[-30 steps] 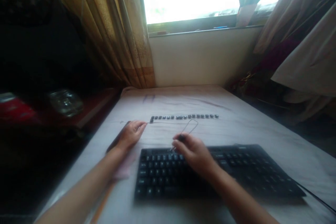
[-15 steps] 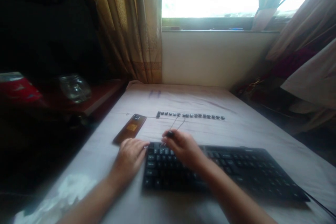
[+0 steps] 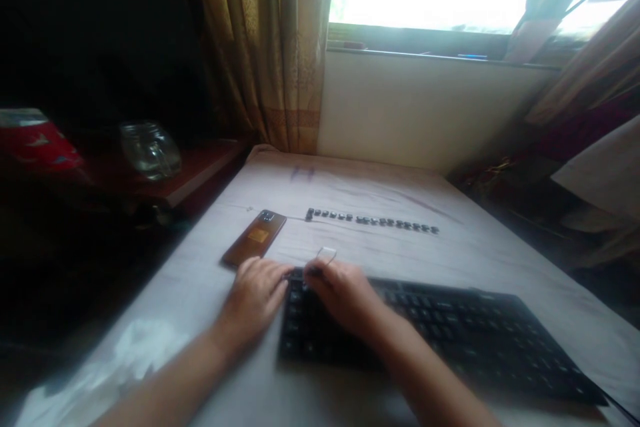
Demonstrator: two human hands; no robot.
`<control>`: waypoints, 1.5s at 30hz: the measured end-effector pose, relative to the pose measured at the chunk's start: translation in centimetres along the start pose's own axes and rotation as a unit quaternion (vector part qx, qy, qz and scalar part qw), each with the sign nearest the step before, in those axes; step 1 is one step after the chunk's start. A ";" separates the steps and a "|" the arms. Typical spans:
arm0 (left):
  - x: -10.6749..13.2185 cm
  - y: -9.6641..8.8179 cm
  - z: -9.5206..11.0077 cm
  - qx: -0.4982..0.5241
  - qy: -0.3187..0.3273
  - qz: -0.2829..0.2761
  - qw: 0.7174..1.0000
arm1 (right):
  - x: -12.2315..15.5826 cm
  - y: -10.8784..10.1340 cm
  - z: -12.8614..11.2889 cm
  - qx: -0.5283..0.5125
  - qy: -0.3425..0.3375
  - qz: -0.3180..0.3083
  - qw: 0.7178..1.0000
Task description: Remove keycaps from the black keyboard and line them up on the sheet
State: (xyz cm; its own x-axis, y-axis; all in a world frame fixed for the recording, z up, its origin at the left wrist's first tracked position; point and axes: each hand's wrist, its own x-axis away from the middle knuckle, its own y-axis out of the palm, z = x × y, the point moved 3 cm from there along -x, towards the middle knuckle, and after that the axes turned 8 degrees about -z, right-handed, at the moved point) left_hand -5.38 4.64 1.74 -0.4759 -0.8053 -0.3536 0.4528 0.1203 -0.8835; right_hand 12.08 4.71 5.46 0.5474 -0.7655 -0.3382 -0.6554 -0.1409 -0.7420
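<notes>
A black keyboard (image 3: 465, 340) lies on the cloth-covered surface in front of me. My left hand (image 3: 257, 293) grips its upper left corner, fingers and thumb at the edge. My right hand (image 3: 345, 290) is closed around a wire keycap puller (image 3: 327, 253) with a dark handle, over the keyboard's upper left keys. Only the puller's upper wire loop shows clearly; its lower end is hidden by my fingers. Beyond the hands, several loose dark keycaps (image 3: 390, 221) stand in a row. A brown phone (image 3: 253, 240) lies face down beyond my left hand.
At the left, a glass jar (image 3: 150, 150) and a red patterned container (image 3: 37, 143) stand on a dark brown table (image 3: 195, 170). A gold curtain (image 3: 285, 47) hangs by the window. The keyboard's cable (image 3: 623, 410) runs off at the lower right.
My right hand has lowered the keycap puller toward the keyboard's upper left keys, and its wire now appears shorter and more tilted. My left hand stays at the corner. The view has shifted slightly.
</notes>
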 end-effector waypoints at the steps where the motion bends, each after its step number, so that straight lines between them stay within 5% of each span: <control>1: 0.0 0.0 0.0 -0.002 -0.002 0.000 1.000 | -0.1 0.1 -0.2 0.017 0.000 -0.010 1.000; 24: -0.2 -0.1 0.5 0.003 -0.014 -0.045 0.999 | 0.8 0.8 0.9 -0.039 0.050 0.060 0.996; 26: -0.2 -0.1 0.4 0.003 -0.017 -0.048 0.999 | 0.7 0.6 1.2 -0.120 0.084 0.099 0.984; 29: -0.1 -0.1 0.4 0.002 -0.019 -0.052 0.998 | 0.8 0.1 2.1 -0.285 0.148 0.178 0.930; 32: -0.1 -0.1 0.4 0.002 -0.016 -0.049 0.999 | 0.8 0.1 2.5 -0.341 0.170 0.191 0.904; 38: -0.1 -1.0 1.1 0.034 0.016 0.007 0.999 | 0.9 0.2 1.3 -0.240 0.108 0.164 0.951; 45: -0.1 -0.9 1.4 0.129 0.018 0.000 0.992 | 0.8 -0.1 -1.2 -0.104 0.023 0.143 0.984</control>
State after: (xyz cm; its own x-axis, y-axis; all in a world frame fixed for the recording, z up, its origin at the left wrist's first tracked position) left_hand -4.69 3.81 2.96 -0.4996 -0.7839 -0.3686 0.6282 -0.0350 -0.7772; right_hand 11.97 3.38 5.94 0.3033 -0.8195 -0.4862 -0.8742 -0.0363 -0.4842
